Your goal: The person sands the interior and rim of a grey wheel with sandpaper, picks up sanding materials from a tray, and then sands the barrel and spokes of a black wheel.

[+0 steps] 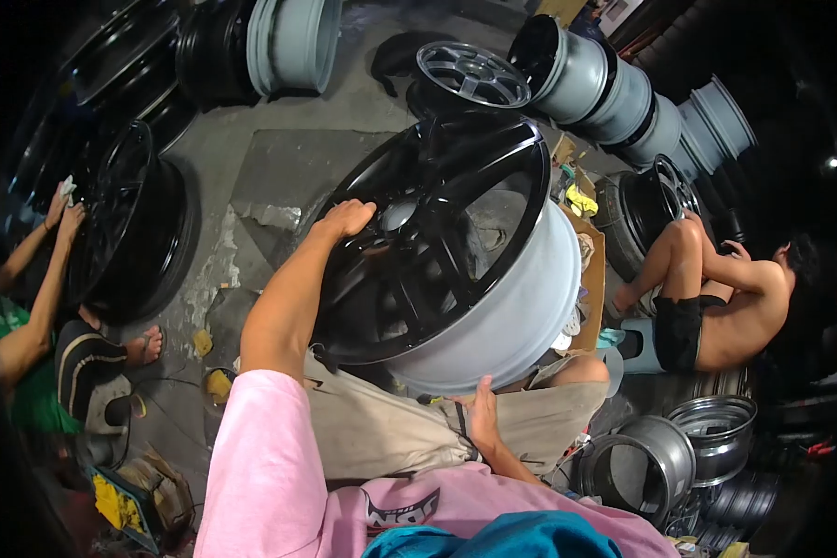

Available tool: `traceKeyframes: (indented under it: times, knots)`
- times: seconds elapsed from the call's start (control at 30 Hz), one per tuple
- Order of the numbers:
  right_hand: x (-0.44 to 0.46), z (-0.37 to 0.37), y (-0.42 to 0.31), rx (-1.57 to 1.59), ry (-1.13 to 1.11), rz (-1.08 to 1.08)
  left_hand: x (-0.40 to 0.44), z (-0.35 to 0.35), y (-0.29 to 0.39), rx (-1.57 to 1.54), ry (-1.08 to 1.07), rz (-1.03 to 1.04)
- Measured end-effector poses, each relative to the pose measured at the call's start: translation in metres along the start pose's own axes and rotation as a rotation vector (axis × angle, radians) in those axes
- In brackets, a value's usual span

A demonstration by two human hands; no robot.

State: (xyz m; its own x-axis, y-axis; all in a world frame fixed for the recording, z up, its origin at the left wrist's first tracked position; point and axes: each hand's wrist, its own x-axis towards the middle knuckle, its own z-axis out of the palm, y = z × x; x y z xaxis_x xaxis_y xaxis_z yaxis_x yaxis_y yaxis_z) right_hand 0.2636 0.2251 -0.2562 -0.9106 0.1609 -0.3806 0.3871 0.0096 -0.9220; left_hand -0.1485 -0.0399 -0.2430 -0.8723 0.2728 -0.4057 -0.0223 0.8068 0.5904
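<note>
A large car wheel rim (pixel 493 321), with a glossy black spoked face and a pale grey barrel, leans tilted across my lap. My left hand (pixel 349 219) is closed against the black face, left of the hub; anything under its curled fingers is hidden. At the near lower edge of the barrel, my right hand (pixel 480 409) holds the rim from below, thumb up and fingers partly hidden. Beige cloth (pixel 372 418) covers my legs beneath the rim.
A person (pixel 735 298) sits at the right by another wheel. At the left, a person's hands (pixel 65 216) work on a black wheel (pixel 144 232). Grey rims (pixel 604 93) lie in a row at the back. Bare metal rims (pixel 642 465) stand at lower right. A cardboard box (pixel 593 270) is beside my rim.
</note>
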Motion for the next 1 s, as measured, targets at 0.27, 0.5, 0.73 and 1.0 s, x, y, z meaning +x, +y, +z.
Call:
traceKeyframes:
  times: [0.27,0.5,0.73,1.0]
  knots:
    - [0.011,-0.047,-0.068,-0.014,0.286,0.039,-0.031,0.003,-0.003,-0.003,-0.129,-0.101]
    - [0.142,-0.133,-0.142,0.070,0.364,-0.063,-0.100,0.015,0.010,-0.230,-0.136,-0.116]
    - [0.142,-0.088,-0.172,0.623,0.242,-0.016,-0.099,0.017,0.007,-0.308,-0.168,-0.108]
    - [0.102,-0.081,-0.138,0.218,0.457,-0.284,-0.104,0.009,0.000,-0.380,-0.137,-0.146]
